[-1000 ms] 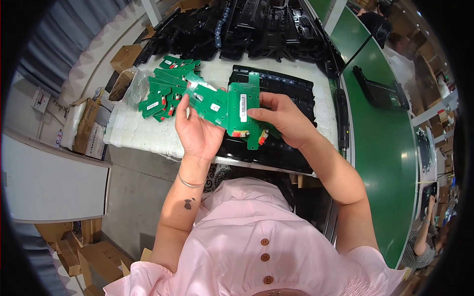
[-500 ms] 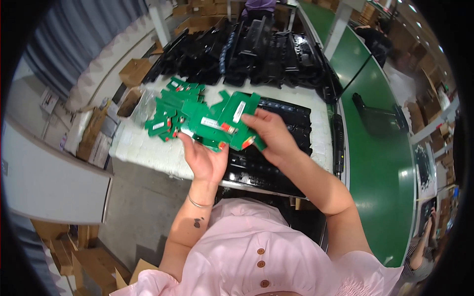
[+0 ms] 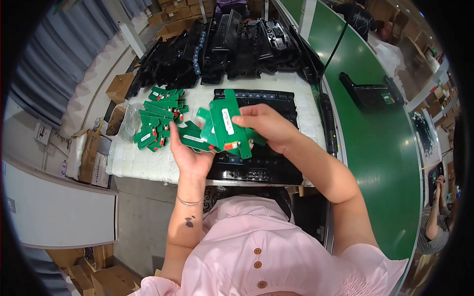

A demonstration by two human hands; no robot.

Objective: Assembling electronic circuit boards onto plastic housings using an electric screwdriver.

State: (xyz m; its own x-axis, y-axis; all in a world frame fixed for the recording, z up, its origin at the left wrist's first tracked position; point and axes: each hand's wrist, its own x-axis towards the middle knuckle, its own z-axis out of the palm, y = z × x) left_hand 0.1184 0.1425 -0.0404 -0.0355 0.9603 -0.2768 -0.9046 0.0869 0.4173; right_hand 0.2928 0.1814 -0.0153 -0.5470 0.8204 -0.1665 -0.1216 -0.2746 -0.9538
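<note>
Right hand (image 3: 269, 126), centre of frame: thumb on top, fingers clamped on green boards (image 3: 226, 121), fanned, white label on uppermost, red-and-white connector at its lower end. Left hand (image 3: 191, 160), left of centre: palm up under boards, thumb raised and apart; other fingers hidden, grip cannot be told. Boards held above black panel (image 3: 252, 173), which lies on white table (image 3: 143, 167). Loose board pile (image 3: 160, 111) on table, left of hands. Black parts (image 3: 227, 49) heaped at top centre. Green counter (image 3: 380, 182) along right.

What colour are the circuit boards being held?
The circuit boards are green, clearest in head view.
</note>
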